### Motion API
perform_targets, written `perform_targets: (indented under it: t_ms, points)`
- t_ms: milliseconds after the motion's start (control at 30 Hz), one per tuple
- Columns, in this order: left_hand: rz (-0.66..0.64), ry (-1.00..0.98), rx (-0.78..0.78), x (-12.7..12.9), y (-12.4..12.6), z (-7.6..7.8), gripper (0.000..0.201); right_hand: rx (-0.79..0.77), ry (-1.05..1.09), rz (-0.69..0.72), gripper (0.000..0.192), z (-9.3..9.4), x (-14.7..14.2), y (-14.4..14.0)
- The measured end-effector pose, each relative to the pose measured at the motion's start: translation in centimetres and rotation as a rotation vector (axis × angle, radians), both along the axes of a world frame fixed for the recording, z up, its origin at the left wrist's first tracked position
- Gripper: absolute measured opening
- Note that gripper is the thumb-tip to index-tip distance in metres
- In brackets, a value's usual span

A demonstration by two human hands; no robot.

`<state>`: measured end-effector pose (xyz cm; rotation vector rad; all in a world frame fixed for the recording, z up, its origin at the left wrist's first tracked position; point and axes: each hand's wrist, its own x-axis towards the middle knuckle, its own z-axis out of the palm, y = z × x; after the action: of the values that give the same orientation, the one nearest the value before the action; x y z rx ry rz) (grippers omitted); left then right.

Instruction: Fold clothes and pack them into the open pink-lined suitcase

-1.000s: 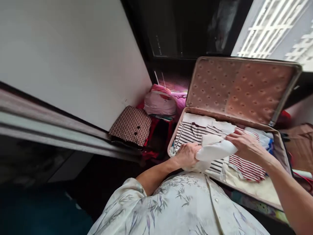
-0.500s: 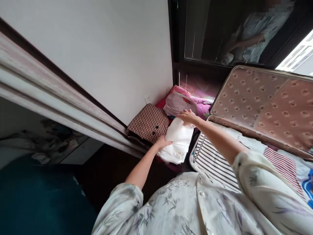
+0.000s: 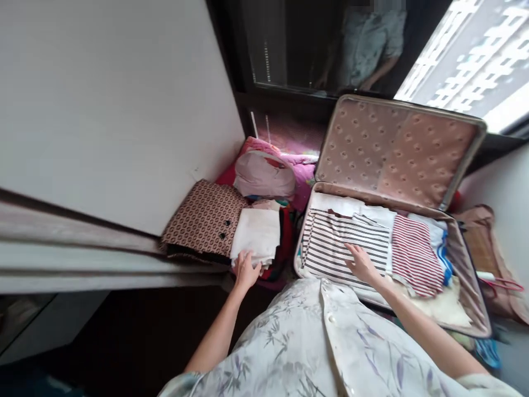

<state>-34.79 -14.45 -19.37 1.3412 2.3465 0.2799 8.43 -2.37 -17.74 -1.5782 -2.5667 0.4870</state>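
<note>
The folded white cloth (image 3: 257,234) lies just outside the open suitcase (image 3: 471,309), off its left wall, resting on a heap of red and dark things and touching the brown patterned bag (image 3: 204,218) on its far side from the case. It is a flat, squarish stack of pale layers, edges roughly squared, its longer side running away from the person toward the pink bundle (image 3: 268,173) near the case's raised lid. The left hand (image 3: 247,270) sits at the cloth's near edge, fingers curled loosely against the lowest layers; I cannot tell whether it pinches them or only touches. So the cloth lies straight ahead of that hand, and the left is by far the nearer one. The right hand (image 3: 361,263) is inside the suitcase, laid flat with fingers spread on the black-and-white striped garment (image 3: 343,242), gripping nothing. Beside that, further into the case, lies a red-striped garment (image 3: 413,253).
</note>
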Motion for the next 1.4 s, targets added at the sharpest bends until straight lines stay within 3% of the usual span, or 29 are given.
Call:
perform_targets:
  t_ms: [133,200,267,300,433,567,767,967,1067,1167,1267,1400]
  points:
    - [-0.269,-0.106,0.411,6.5,5.6,1.7,0.037,0.027,0.094,-0.428,0.050,-3.0,8.3,-3.9]
    - [-0.451,-0.221,0.467,10.7,8.5,2.2,0.038,0.000,0.126,-0.592,0.049,-3.6,10.3,-5.0]
    - [-0.536,-0.284,0.341,15.0,10.6,2.1,0.045,-0.064,0.154,-0.692,0.048,-3.9,11.4,-5.6]
    - [-0.516,-0.273,0.239,16.9,11.2,1.7,0.052,-0.101,0.168,-0.722,0.048,-3.9,11.7,-5.8]
    - [-0.272,-0.120,-0.030,21.7,10.9,-0.4,0.084,-0.212,0.235,-0.762,0.047,-3.9,11.5,-6.1]
    - [-0.220,-0.077,-0.053,21.6,8.9,-2.0,0.094,-0.301,0.259,-0.742,0.040,-3.7,10.1,-5.8]
    - [-0.160,-0.063,-0.073,19.7,8.4,-1.9,0.074,-0.423,0.150,-0.851,0.042,-2.7,8.4,-4.6]
    - [-0.278,0.127,-0.025,19.8,7.2,-1.5,0.057,-0.211,0.076,-0.741,0.033,-2.2,8.0,-4.6]
    - [-0.216,0.041,-0.039,19.8,7.3,-1.4,0.052,-0.321,0.160,-0.802,0.044,-1.9,7.5,-4.5]
    - [-0.109,-0.134,-0.103,19.4,8.3,-1.1,0.035,-0.432,0.287,-0.908,0.056,-1.3,7.1,-4.0]
    - [-0.099,-0.251,-0.098,18.8,9.0,-0.9,0.013,-0.384,0.334,-0.860,0.059,-0.7,6.9,-3.5]
    - [-0.091,-0.261,0.009,18.6,8.7,-0.9,0.004,-0.302,0.308,-0.770,0.066,0.3,5.8,-3.1]
